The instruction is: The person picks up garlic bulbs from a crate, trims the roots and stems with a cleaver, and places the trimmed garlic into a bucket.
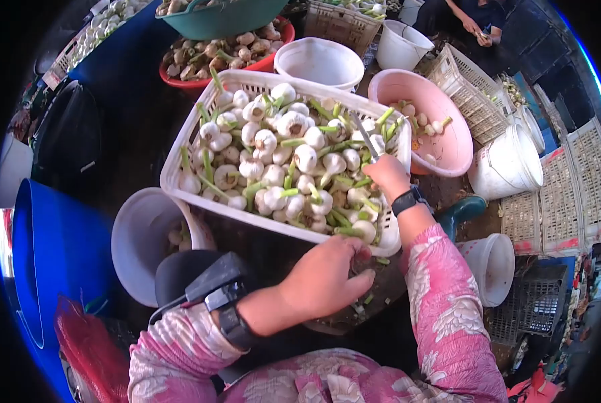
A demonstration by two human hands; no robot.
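Note:
A white plastic crate point(179, 151) full of garlic bulbs point(265, 141) with short green stems stands in front of me. Over its right side, my right hand point(389, 176) is closed around a knife point(363, 136), its blade pointing up and away over the bulbs. My left hand point(327, 279) is just off the crate's near edge, palm turned partly down. Its thumb is apart from the fingers, and I see no bulb in it; the fingertips are somewhat blurred. Below it, small cut green pieces point(359, 309) lie on a dark surface.
A pink basin point(465, 134) with a few bulbs stands right of the crate; a white tub point(320, 60) and red basin point(179, 80) are behind. Left are a white bucket point(129, 235) and blue barrel point(52, 262). Another person's hands point(480, 33) show at the far right.

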